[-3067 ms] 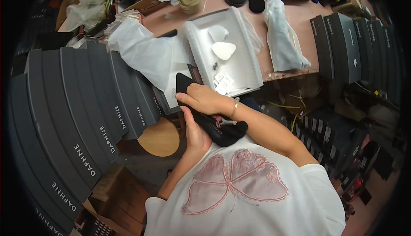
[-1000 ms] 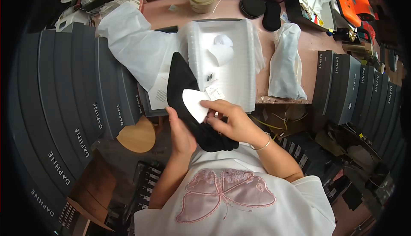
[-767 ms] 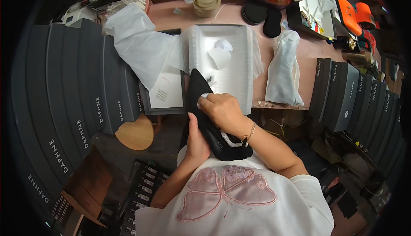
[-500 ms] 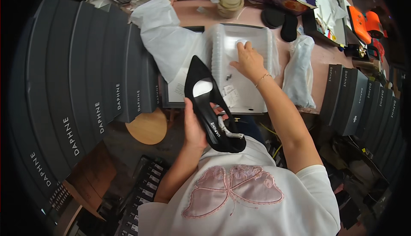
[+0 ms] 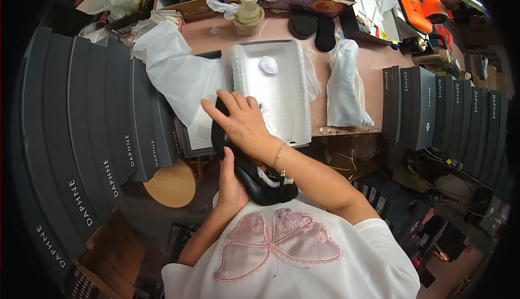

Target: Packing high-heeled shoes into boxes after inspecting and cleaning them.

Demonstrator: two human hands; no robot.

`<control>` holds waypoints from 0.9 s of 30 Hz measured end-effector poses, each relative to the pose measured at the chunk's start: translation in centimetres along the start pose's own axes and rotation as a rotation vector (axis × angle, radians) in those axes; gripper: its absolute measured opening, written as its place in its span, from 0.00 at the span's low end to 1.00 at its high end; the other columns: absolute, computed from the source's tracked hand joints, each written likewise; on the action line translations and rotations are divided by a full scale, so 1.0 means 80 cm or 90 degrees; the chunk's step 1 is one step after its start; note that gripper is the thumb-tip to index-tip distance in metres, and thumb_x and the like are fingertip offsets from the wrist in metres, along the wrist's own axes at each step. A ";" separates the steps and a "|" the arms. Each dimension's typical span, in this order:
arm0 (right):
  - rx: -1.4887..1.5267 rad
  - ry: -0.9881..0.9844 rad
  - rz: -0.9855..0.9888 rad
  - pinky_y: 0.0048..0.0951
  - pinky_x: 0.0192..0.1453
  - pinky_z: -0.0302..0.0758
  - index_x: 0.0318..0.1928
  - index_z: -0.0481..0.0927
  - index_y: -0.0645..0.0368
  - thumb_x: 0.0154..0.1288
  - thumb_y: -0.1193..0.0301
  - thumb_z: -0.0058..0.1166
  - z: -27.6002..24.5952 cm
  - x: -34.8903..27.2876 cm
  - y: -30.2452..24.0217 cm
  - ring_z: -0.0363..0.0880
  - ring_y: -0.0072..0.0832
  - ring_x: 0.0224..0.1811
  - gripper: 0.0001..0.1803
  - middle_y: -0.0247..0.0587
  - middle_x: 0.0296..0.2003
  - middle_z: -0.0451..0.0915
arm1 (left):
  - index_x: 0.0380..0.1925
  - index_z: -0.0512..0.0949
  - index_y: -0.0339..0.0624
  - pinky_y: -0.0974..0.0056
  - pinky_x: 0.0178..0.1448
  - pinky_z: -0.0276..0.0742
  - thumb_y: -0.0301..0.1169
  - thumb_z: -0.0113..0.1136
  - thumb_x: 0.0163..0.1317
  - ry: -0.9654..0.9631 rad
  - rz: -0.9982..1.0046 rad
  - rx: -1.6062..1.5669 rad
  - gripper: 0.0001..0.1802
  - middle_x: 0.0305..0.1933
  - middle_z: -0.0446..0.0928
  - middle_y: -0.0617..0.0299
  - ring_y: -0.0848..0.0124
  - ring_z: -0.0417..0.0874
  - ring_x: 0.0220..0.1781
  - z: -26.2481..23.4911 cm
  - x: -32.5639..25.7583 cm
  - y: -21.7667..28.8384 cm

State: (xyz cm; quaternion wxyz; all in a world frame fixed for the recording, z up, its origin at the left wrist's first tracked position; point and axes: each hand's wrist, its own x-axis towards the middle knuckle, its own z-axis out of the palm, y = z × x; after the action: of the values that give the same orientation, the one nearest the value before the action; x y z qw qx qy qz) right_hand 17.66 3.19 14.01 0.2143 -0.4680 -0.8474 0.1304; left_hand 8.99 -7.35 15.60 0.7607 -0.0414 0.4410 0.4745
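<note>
My left hand point(image 5: 233, 188) holds a black pointed slingback shoe point(image 5: 262, 188) from below, near my waist. Its strap, partly wrapped in white, shows near the heel. Above the shoe's front part is my right hand point(image 5: 246, 125), its fingers apart, covering much of the toe and the inside. Whether its palm presses on the shoe cannot be seen. Just beyond the hands stands an open shoebox tray point(image 5: 290, 93) with a white lining. Inside it lies a crumpled white paper ball point(image 5: 267, 65).
Tall rows of dark grey shoeboxes point(image 5: 81, 136) rise on the left, and more shoeboxes point(image 5: 420, 106) stand at right. White tissue paper point(image 5: 173, 71) spreads left of the tray. A wrapped bundle point(image 5: 346, 87) lies right of it. Behind are a bottle point(image 5: 249, 14) and an orange tool point(image 5: 414, 11).
My right hand has left the paper ball in the tray and come left and nearer, over the shoe's front. My left hand still holds the shoe. The whole view has shifted somewhat.
</note>
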 end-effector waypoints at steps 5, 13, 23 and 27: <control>0.450 -0.261 0.052 0.40 0.74 0.50 0.72 0.51 0.53 0.47 0.76 0.58 -0.013 -0.011 0.045 0.45 0.55 0.74 0.50 0.59 0.71 0.48 | 0.38 0.73 0.38 0.62 0.35 0.81 0.59 0.44 0.67 0.035 -0.098 -0.056 0.31 0.28 0.77 0.56 0.63 0.81 0.29 0.000 -0.004 -0.005; 0.020 -0.153 0.178 0.41 0.50 0.75 0.51 0.75 0.62 0.53 0.71 0.61 0.051 0.035 0.210 0.77 0.45 0.49 0.23 0.51 0.46 0.78 | 0.35 0.73 0.37 0.59 0.44 0.80 0.69 0.40 0.62 -0.004 0.018 -0.029 0.40 0.28 0.78 0.55 0.60 0.82 0.34 0.001 0.020 0.029; 0.245 -0.076 -0.029 0.36 0.47 0.78 0.45 0.77 0.63 0.53 0.80 0.53 -0.064 -0.006 0.021 0.77 0.43 0.47 0.16 0.46 0.46 0.74 | 0.65 0.59 0.36 0.59 0.67 0.66 0.64 0.31 0.68 -0.066 0.071 0.001 0.43 0.62 0.68 0.54 0.64 0.70 0.65 0.044 0.031 0.032; 0.090 0.054 -0.149 0.34 0.46 0.76 0.40 0.78 0.59 0.53 0.74 0.53 -0.074 -0.006 0.027 0.77 0.36 0.46 0.12 0.40 0.39 0.76 | 0.58 0.65 0.39 0.60 0.56 0.75 0.64 0.31 0.68 -0.137 0.033 -0.009 0.39 0.51 0.74 0.57 0.66 0.78 0.52 0.057 0.026 0.041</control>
State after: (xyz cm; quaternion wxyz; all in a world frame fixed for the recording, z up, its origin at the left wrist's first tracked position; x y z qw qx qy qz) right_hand 22.36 4.07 18.18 0.2963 -0.3551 -0.8748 0.1442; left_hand 9.71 -1.95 18.05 0.7910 0.0158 0.3543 0.4986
